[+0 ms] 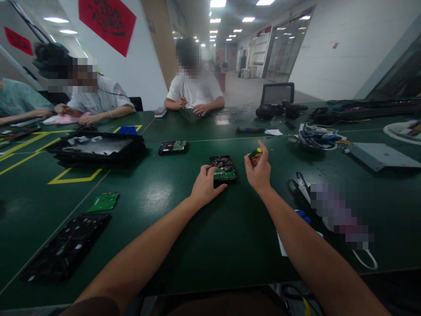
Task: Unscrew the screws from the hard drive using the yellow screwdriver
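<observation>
A hard drive lies on the green table in front of me, its black underside and green circuit board facing up. My left hand grips its left side, fingertips over the board and thumb along the near edge. To the right, my right hand is closed around a short screwdriver with a dark green and yellow handle, index finger raised. The screwdriver is apart from the drive; its tip is too small to make out. A second hard drive with a green board lies farther back to the left.
Left stand a black tray, a loose green circuit board and black drives. Right are a cable bundle, a grey metal box and a strapped pouch. A pen-like tool lies beyond. Co-workers sit across the table.
</observation>
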### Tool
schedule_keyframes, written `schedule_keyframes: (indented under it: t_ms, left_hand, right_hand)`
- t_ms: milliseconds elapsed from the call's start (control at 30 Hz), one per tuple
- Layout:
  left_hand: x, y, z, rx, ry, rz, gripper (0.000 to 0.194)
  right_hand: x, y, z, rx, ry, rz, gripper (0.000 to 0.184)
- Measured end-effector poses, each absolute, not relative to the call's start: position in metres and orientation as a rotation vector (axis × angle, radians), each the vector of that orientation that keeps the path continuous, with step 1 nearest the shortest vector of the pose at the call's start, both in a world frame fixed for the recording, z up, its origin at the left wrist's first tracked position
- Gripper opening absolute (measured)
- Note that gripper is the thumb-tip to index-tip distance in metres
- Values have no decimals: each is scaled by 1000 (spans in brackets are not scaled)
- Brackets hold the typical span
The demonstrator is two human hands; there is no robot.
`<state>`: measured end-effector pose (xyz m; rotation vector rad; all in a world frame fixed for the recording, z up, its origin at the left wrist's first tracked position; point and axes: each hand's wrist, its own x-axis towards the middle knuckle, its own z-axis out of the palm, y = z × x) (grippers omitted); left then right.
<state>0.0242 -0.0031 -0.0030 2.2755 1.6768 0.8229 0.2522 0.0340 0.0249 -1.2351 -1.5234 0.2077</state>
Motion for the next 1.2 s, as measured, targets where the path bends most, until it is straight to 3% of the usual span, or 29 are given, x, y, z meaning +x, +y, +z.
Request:
schedule_keyframes:
  t_ms: [433,767,1200]
  left_hand:
    - [14,4,-6,2289,1607,788,77]
    - [11,10,-13,2338,1602,750,55]
    - [19,19,-11,2370,1588,719,56]
  right_hand:
    - [254,35,22,-1288,-1590,226,81]
    - [258,41,21,-1225,-1716,153,67]
    - [254,33,25,-1125,-1572,120,69]
